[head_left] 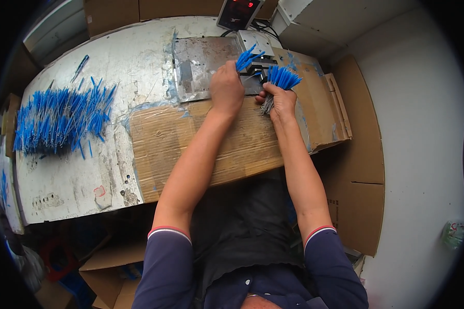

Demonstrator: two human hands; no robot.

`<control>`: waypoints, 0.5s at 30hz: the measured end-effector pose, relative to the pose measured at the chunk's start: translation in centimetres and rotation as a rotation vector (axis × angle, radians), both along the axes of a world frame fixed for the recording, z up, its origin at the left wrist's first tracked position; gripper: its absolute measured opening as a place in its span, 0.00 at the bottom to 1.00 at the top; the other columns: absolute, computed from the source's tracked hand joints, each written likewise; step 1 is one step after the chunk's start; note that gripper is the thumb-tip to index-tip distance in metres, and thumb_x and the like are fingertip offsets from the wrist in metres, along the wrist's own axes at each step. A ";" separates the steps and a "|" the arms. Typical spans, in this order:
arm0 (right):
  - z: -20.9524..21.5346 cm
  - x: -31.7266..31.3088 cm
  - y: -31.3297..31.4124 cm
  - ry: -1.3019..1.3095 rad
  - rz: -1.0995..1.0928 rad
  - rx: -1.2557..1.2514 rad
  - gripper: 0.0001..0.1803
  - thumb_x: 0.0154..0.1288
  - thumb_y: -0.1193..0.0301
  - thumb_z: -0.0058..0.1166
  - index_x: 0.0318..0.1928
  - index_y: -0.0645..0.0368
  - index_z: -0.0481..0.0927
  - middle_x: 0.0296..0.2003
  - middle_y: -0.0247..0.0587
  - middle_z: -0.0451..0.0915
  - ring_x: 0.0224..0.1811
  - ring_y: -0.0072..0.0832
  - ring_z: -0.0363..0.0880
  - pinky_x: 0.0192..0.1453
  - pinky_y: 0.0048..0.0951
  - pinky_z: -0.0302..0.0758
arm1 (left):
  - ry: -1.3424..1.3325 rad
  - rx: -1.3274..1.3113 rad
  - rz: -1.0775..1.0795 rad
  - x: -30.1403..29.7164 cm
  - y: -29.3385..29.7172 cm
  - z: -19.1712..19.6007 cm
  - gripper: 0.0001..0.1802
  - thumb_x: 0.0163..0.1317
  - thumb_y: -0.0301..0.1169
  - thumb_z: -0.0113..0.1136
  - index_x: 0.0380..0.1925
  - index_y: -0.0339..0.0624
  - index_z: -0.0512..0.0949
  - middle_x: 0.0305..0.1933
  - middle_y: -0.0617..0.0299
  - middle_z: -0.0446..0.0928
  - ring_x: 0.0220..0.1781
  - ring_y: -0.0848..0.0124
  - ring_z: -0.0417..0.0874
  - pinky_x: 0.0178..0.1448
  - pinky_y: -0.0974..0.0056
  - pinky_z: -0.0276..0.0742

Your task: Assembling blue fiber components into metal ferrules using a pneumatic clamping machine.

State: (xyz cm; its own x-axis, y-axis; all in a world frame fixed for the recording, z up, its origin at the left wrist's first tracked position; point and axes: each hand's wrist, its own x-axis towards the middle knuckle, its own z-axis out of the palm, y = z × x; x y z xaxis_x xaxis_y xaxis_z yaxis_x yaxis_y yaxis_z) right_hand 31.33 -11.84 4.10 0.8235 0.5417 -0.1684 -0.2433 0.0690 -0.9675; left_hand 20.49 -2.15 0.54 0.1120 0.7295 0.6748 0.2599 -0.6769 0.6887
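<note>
The right hand (278, 100) is gripping a bundle of blue-tipped wires (281, 80) in a closed fist, blue ends fanning far and up, grey tails hanging out near the wrist; held upright like this, probably so single pieces can be drawn off the top. The left hand (227, 87) is pinching a smaller tuft of blue wires (248, 57), fingers closed on it, and is resting over the metal plate (198, 64) beside a small dark fixture (258, 69), the tips pointing toward it. One digital counter box (237, 11) is standing at the far edge, just beyond the plate. A large loose heap of the same blue wires (59, 121) is lying at the left of the worn white tabletop (72, 185), well apart from both hands; too many to count. One flattened cardboard sheet (201, 149) is covering the near bench edge, likely padding under the forearms. Count: two hands, two held bunches, one heap.
</note>
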 end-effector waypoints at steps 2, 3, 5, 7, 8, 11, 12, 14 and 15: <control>0.2 0.2 -0.6 0.047 0.061 0.021 0.05 0.57 0.84 0.63 0.35 0.69 0.80 0.26 0.45 0.81 0.22 0.32 0.82 0.25 0.34 0.86 | 0.238 -0.128 -0.100 -0.1 -0.2 0.1 0.09 0.61 0.21 0.54 0.42 0.39 0.75 0.35 0.49 0.81 0.42 0.50 0.82 0.47 0.48 0.76; 0.1 0.3 -0.8 0.046 0.060 0.023 0.05 0.57 0.84 0.63 0.35 0.69 0.80 0.26 0.45 0.81 0.22 0.32 0.82 0.25 0.34 0.86 | 0.237 -0.126 -0.101 -0.1 -0.2 0.0 0.09 0.61 0.21 0.54 0.42 0.39 0.75 0.35 0.49 0.81 0.42 0.50 0.82 0.47 0.48 0.76; 0.0 0.6 -1.3 0.052 0.086 0.050 0.06 0.57 0.83 0.64 0.35 0.69 0.80 0.26 0.44 0.81 0.23 0.32 0.83 0.25 0.34 0.87 | 0.232 0.007 -0.119 0.0 -0.1 0.0 0.10 0.59 0.20 0.53 0.41 0.38 0.75 0.33 0.49 0.81 0.40 0.49 0.82 0.44 0.47 0.76; 0.0 0.7 -1.6 0.045 0.098 0.008 0.06 0.57 0.83 0.64 0.35 0.69 0.80 0.26 0.44 0.81 0.23 0.32 0.83 0.25 0.34 0.87 | 0.243 0.003 -0.125 0.1 0.0 -0.2 0.10 0.57 0.20 0.54 0.40 0.38 0.75 0.33 0.49 0.80 0.40 0.49 0.82 0.44 0.48 0.76; -0.1 0.7 -1.7 0.039 0.113 -0.035 0.06 0.56 0.83 0.64 0.34 0.69 0.80 0.26 0.45 0.82 0.23 0.32 0.83 0.25 0.34 0.87 | 0.253 -0.002 -0.129 0.2 0.0 -0.3 0.11 0.56 0.19 0.55 0.40 0.38 0.75 0.33 0.49 0.80 0.39 0.49 0.82 0.43 0.48 0.77; 0.3 0.3 -2.1 0.025 0.152 -0.081 0.06 0.56 0.83 0.64 0.34 0.70 0.80 0.26 0.45 0.82 0.23 0.31 0.83 0.25 0.33 0.87 | 0.255 -0.011 -0.153 0.0 -0.1 -0.4 0.06 0.63 0.22 0.54 0.39 0.39 0.74 0.33 0.47 0.79 0.40 0.47 0.82 0.45 0.45 0.77; 0.4 0.3 -2.2 0.025 0.148 -0.080 0.06 0.56 0.83 0.64 0.34 0.70 0.80 0.26 0.45 0.82 0.23 0.31 0.83 0.25 0.33 0.87 | 0.255 -0.010 -0.157 0.0 -0.2 -0.3 0.06 0.63 0.22 0.54 0.39 0.39 0.74 0.33 0.47 0.79 0.40 0.47 0.82 0.45 0.45 0.77; 0.5 0.2 -2.3 0.043 0.146 -0.112 0.05 0.56 0.84 0.64 0.33 0.71 0.80 0.25 0.45 0.81 0.23 0.31 0.83 0.24 0.33 0.86 | 0.283 -0.006 -0.140 -0.1 -0.4 0.0 0.06 0.62 0.22 0.53 0.39 0.39 0.75 0.34 0.47 0.80 0.40 0.48 0.83 0.45 0.47 0.78; 0.5 0.4 -2.3 0.042 0.136 -0.108 0.05 0.56 0.84 0.64 0.33 0.71 0.80 0.25 0.45 0.81 0.23 0.31 0.83 0.24 0.33 0.86 | 0.281 0.000 -0.150 0.1 -0.5 0.0 0.06 0.62 0.22 0.53 0.39 0.39 0.75 0.34 0.47 0.80 0.40 0.48 0.83 0.45 0.47 0.78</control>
